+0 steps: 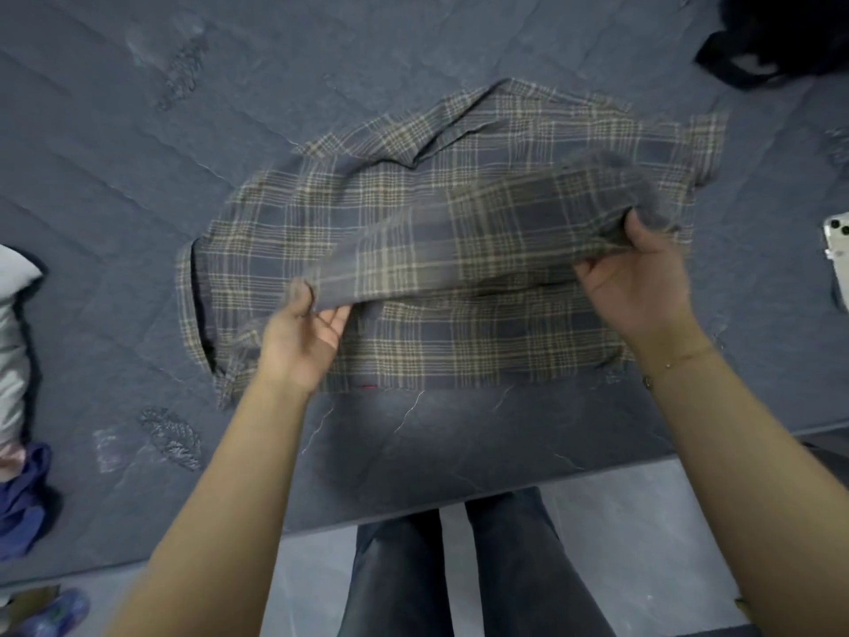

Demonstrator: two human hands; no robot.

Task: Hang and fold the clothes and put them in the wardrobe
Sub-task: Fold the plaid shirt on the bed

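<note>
Pinching the plaid shirt's [413,250] raised sleeve, the left hand [298,342] and right hand [638,287] risked dragging the body askew on the bed [459,452].

Grey-and-beige plaid shirt [413,213] on a dark grey-blue bedcover [138,200].

Shirt [413,250]: woven plaid cloth, matt, soft, slightly fuzzy at the lifted edge. Bedcover [138,223]: blue-grey quilted cloth, matt, stitched lines, a few rough worn patches. Phone [837,241]: glossy, pale back, hard and smooth. Black garment [781,34]: dark matt cloth. Grey garment [11,342]: smooth, faint sheen. Floor [643,521]: smooth grey tile, dull gloss. Trousers [459,567]: dark denim, matt.
</note>
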